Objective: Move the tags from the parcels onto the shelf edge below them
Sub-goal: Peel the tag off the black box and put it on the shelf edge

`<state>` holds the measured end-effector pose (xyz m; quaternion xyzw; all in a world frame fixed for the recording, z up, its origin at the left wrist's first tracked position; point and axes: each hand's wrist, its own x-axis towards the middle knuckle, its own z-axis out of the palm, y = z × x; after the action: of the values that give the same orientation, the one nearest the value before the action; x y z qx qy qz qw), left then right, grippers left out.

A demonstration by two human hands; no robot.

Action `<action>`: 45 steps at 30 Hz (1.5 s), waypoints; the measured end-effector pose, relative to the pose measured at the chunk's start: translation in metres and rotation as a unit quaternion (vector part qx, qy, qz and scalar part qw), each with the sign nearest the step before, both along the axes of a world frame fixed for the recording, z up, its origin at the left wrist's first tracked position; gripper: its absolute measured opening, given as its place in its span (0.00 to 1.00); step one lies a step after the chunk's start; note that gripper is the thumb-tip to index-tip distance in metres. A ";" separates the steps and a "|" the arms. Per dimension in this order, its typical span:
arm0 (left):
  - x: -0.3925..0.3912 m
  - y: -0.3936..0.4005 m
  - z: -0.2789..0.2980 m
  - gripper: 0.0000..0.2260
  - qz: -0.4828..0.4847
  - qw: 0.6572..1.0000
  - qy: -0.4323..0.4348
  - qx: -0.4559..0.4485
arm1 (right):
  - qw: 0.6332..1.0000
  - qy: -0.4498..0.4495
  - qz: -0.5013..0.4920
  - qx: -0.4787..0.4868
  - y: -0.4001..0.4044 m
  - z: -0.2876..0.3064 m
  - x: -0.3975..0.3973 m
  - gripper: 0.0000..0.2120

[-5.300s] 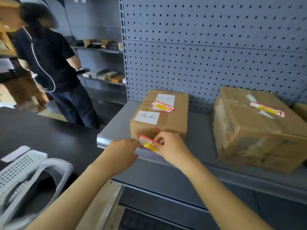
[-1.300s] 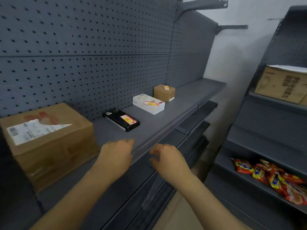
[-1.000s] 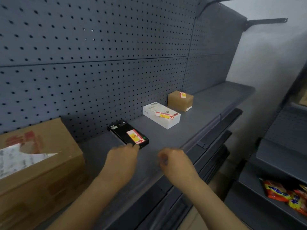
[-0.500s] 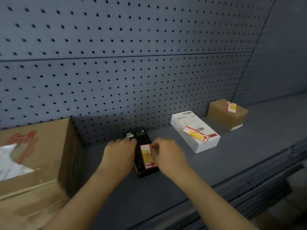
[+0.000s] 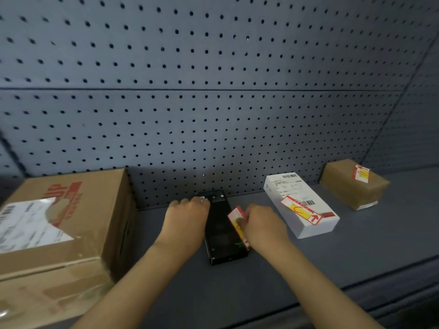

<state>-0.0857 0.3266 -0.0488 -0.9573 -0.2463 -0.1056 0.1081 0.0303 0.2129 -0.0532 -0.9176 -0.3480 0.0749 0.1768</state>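
Right hand [image 5: 262, 225] pinches tag [image 5: 237, 223] (far end lifted) off black parcel [image 5: 222, 236] — left hand [image 5: 187, 218] flat, steadying parcel.

Red-yellow tag [image 5: 238, 223] half-peeled, tilted up off black parcel [image 5: 223, 236].

A dark blue-grey pegboard back panel [image 5: 213, 91] fills most of the view, its rows of small round holes crossed by one horizontal seam, and at the right it meets a second perforated panel [image 5: 413, 129] along a slanted joint. Below it runs a flat shelf surface [image 5: 297, 264] of the same dull grey-blue, with a rounded front lip [image 5: 380, 302] showing at the lower right; what lies under that lip is too dark to make out. The light is dim and even, leaving a soft shadow along the foot of the panel.
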 end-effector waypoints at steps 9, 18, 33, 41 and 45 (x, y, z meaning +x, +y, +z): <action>-0.012 -0.024 0.012 0.15 -0.017 0.999 0.003 -0.038 | 0.995 -0.029 0.060 0.069 -0.023 0.005 -0.026 0.08; -0.071 -0.037 0.018 0.16 -0.074 0.995 -0.025 -0.066 | 0.992 -0.100 0.051 0.058 -0.031 0.005 -0.097 0.09; -0.242 -0.028 0.017 0.09 -0.120 0.988 -0.049 -0.082 | 0.984 -0.177 0.033 0.006 -0.015 0.020 -0.284 0.06; -0.342 -0.012 0.008 0.17 -0.010 0.994 -0.055 -0.090 | 0.977 -0.157 0.139 0.036 -0.001 0.020 -0.361 0.06; -0.396 -0.004 0.010 0.12 0.035 0.992 -0.059 -0.103 | 0.973 -0.135 0.183 0.048 0.015 0.022 -0.399 0.05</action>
<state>-0.4818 0.3230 -0.0390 -0.9462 -0.2951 -0.1326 -0.0019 -0.3689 0.2275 -0.0307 -0.8303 -0.5341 -0.0349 0.1551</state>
